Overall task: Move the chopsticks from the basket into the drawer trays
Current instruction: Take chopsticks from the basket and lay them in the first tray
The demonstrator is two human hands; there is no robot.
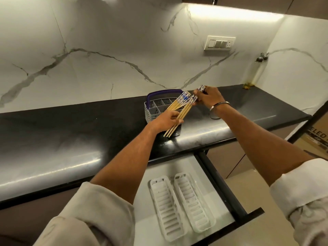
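A grey cutlery basket (pixel 154 105) with a purple handle stands on the black counter. My left hand (pixel 164 121) grips a bundle of wooden chopsticks (pixel 179 108) with blue-patterned tops, held slanted over the basket. My right hand (pixel 206 97) pinches the patterned top ends of the bundle and holds a few more chopsticks whose tips (pixel 202 88) stick out above its fingers. Below, the open drawer (pixel 195 167) holds two white slotted trays, a left one (pixel 165 206) and a right one (pixel 193 201); I see no chopsticks in either.
The glossy black counter (pixel 71 132) runs left and right under a white marble wall. A clear oil bottle (pixel 253 73) stands at the far right corner. A switch plate (pixel 220 42) is on the wall. A cardboard box (pixel 317 139) sits low at the right.
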